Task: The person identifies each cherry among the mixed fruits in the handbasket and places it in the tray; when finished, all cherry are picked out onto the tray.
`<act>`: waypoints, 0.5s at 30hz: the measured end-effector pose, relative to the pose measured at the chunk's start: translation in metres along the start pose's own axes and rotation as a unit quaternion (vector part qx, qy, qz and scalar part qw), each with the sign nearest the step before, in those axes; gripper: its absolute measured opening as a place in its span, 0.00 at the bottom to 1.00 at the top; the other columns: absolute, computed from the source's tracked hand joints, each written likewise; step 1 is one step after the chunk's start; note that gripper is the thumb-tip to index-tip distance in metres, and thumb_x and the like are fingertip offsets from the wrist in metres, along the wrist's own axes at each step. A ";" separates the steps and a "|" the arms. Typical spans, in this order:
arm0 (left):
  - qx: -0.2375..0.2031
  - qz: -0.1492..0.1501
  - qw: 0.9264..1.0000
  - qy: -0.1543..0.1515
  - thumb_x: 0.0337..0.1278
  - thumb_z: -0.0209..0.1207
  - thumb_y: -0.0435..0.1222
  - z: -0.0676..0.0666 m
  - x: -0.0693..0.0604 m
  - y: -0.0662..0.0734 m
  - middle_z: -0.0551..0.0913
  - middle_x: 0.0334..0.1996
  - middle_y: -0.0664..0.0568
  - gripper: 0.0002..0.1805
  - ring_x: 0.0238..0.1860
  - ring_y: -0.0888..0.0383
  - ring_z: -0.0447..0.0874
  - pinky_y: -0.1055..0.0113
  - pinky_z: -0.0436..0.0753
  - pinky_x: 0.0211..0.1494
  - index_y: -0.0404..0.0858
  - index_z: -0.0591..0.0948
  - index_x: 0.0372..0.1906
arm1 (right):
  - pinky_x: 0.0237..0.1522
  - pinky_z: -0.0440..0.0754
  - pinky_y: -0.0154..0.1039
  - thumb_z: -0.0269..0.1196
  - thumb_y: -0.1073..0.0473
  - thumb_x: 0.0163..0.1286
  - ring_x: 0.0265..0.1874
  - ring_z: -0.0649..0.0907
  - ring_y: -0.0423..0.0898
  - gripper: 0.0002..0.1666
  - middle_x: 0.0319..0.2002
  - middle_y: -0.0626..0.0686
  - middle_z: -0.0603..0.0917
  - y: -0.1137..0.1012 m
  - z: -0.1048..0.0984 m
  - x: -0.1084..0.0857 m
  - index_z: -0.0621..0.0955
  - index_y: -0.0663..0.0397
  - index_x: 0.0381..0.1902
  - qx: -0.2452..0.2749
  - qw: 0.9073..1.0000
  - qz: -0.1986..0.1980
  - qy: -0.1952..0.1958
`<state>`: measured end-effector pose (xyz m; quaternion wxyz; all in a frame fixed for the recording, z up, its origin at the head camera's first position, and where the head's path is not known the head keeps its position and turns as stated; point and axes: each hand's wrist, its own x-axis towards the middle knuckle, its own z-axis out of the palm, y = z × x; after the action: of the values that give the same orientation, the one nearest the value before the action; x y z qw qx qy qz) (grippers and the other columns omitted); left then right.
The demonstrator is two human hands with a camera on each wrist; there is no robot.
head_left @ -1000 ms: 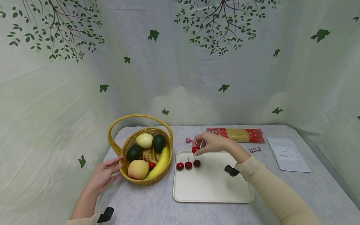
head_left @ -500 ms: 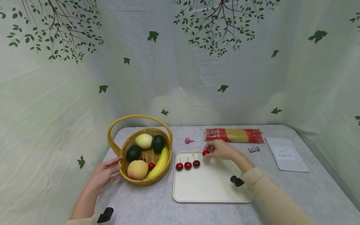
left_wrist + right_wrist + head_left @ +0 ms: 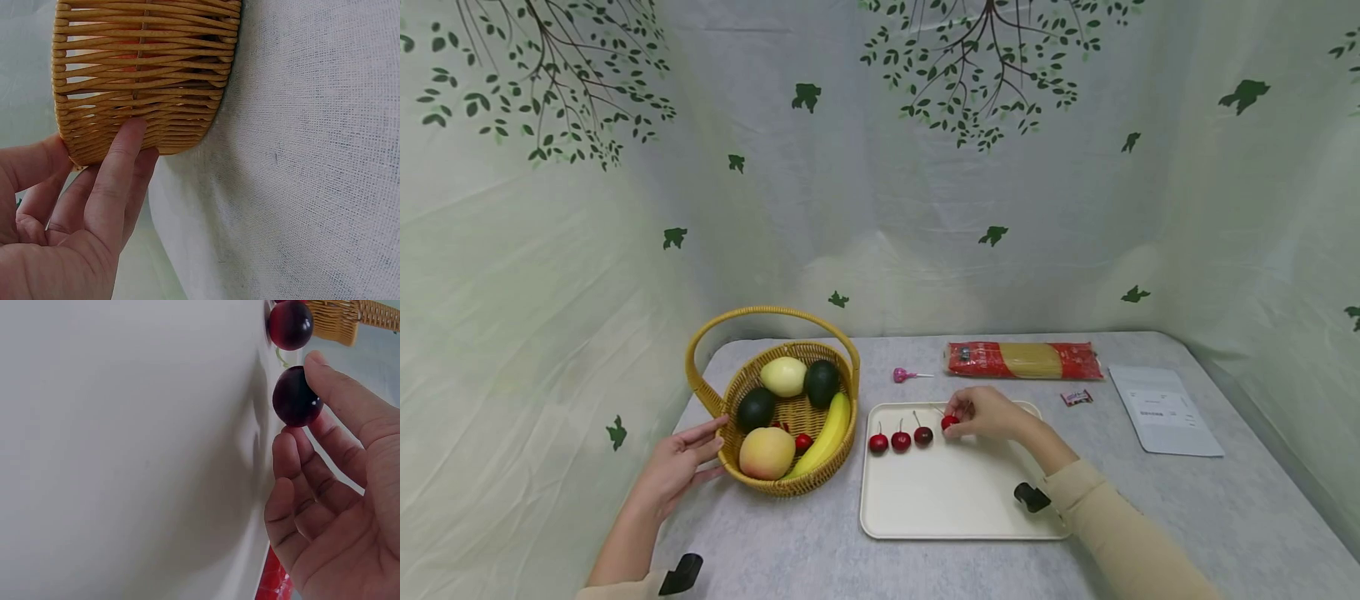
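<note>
With my right hand (image 3: 988, 414) I pinch a red cherry (image 3: 950, 422) between thumb and fingers at the far part of the cream tray (image 3: 962, 508). In the right wrist view this cherry (image 3: 295, 397) looks dark and close to the tray surface; whether it touches is unclear. To its left, a row of 3 cherries (image 3: 901, 442) with stems lies on the tray. My left hand (image 3: 681, 467) touches the near left side of the wicker basket (image 3: 827, 479). Its fingers (image 3: 115, 169) rest fairly straight against the woven wall in the left wrist view.
Inside the basket are a peach (image 3: 767, 453), a banana (image 3: 827, 437), a lemon-like yellow fruit (image 3: 784, 377), 2 dark green fruits (image 3: 756, 408) and red cherries (image 3: 803, 442). Behind the tray lie a lollipop (image 3: 901, 375), a noodle packet (image 3: 1030, 360), a candy (image 3: 1077, 398) and a white pouch (image 3: 1165, 412).
My right hand has carried the cherry from above the third cherry to the right, then down and nearer, level with the row's right end. My left hand has stayed at the basket.
</note>
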<state>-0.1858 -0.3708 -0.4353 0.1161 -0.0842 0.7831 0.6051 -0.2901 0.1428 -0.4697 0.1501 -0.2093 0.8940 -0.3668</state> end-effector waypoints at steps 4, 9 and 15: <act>0.000 -0.001 1.000 0.000 0.84 0.55 0.37 0.000 0.001 0.000 0.57 0.84 0.34 0.34 0.57 0.77 0.79 0.62 0.90 0.59 0.33 0.60 0.85 | 0.39 0.79 0.33 0.80 0.53 0.65 0.35 0.79 0.42 0.14 0.34 0.46 0.84 0.002 0.002 -0.001 0.86 0.50 0.41 0.000 1.000 -0.003 -0.002; 0.001 -0.003 1.000 0.000 0.84 0.55 0.38 -0.001 0.001 0.000 0.57 0.84 0.34 0.34 0.57 0.77 0.79 0.61 0.90 0.60 0.33 0.61 0.84 | 0.38 0.78 0.32 0.80 0.53 0.65 0.35 0.79 0.42 0.14 0.33 0.46 0.84 0.004 0.003 -0.002 0.86 0.51 0.40 0.010 1.000 -0.017 -0.006; -0.007 -0.006 1.000 0.000 0.84 0.55 0.37 0.000 0.000 0.002 0.57 0.84 0.33 0.34 0.57 0.77 0.79 0.62 0.90 0.59 0.32 0.60 0.85 | 0.37 0.77 0.31 0.80 0.52 0.65 0.34 0.78 0.42 0.15 0.33 0.46 0.83 0.004 0.006 -0.003 0.85 0.51 0.40 0.013 0.999 -0.028 -0.015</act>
<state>-0.1866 -0.3708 -0.4339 0.1197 -0.0895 0.7784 0.6097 -0.2862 0.1434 -0.4765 0.1557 -0.2380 0.8805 -0.3793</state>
